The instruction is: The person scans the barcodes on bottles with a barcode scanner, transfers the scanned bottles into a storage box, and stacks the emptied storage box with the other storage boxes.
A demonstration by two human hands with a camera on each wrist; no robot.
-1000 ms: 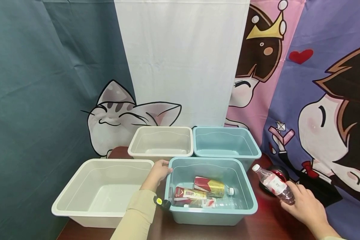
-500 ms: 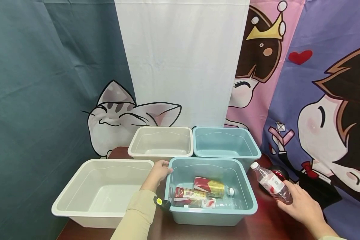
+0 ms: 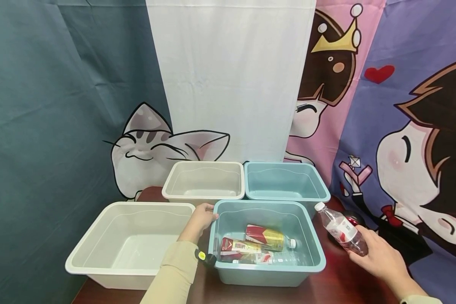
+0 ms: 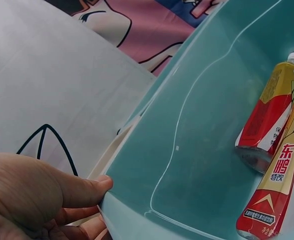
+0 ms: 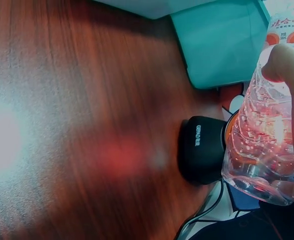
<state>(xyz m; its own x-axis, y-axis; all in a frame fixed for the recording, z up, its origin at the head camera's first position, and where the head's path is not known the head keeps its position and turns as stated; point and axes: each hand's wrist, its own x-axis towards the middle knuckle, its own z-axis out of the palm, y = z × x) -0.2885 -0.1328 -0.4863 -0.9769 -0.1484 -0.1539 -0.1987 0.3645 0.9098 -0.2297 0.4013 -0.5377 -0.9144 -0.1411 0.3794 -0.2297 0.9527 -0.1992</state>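
Observation:
My right hand (image 3: 381, 258) grips a clear plastic bottle (image 3: 342, 230) with a white cap and a white and red label, tilted with its cap toward the bins. In the right wrist view, my thumb lies across the bottle (image 5: 262, 135), lit red from behind. With thumb above and fingers below, my left hand (image 4: 41, 200) holds the left back corner of the near blue bin (image 3: 266, 276). Inside that bin lie two red and gold drink bottles (image 3: 266, 236) and a clear bottle (image 3: 285, 258), all on their sides.
A cream bin (image 3: 110, 270) stands at the left. Behind are a smaller-looking cream bin (image 3: 203, 198) and a second blue bin (image 3: 289, 198). A corded black device (image 5: 202, 150) glowing red sits on the brown table (image 5: 86, 75) beside the bottle. Printed curtains hang behind.
My right hand has shifted slightly left with the bottle, whose label has turned so its red picture shows instead of the barcode. My left hand stays on the bin.

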